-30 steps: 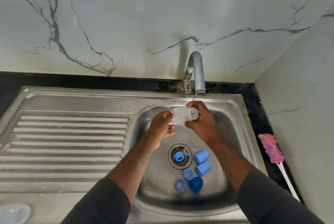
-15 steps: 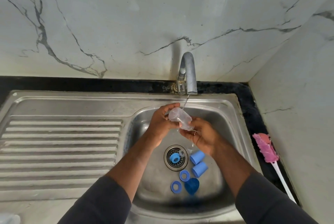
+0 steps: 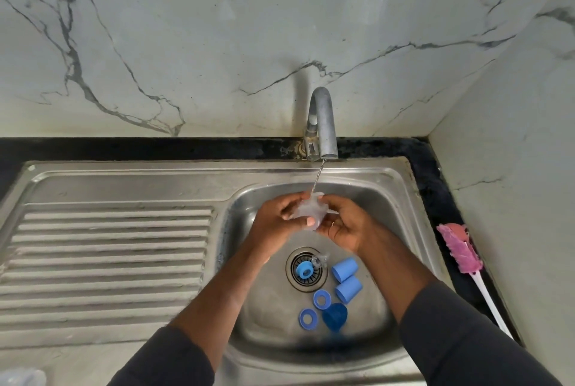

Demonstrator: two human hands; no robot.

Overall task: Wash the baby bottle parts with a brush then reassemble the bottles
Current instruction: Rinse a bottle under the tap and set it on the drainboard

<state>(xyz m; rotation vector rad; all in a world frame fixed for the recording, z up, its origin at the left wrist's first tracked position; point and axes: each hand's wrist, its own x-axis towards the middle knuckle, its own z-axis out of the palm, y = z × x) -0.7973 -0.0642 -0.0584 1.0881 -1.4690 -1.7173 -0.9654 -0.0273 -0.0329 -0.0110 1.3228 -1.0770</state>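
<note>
A clear plastic baby bottle is held over the sink basin under a thin stream from the tap. My left hand grips it from the left, thumb across its side. My right hand holds its right end, fingers curled. On the basin floor lie two light blue caps, two blue rings, a dark blue cap and a blue collar with a clear teat on the drain.
A pink bottle brush with a white handle lies on the black counter right of the sink. The ribbed draining board fills the left. A clear object shows at the bottom left corner. Marble walls stand behind and to the right.
The bottle has turned in my hands under the stream, from lying sideways to tilted. My right hand dropped from on top of it to its lower right side.
</note>
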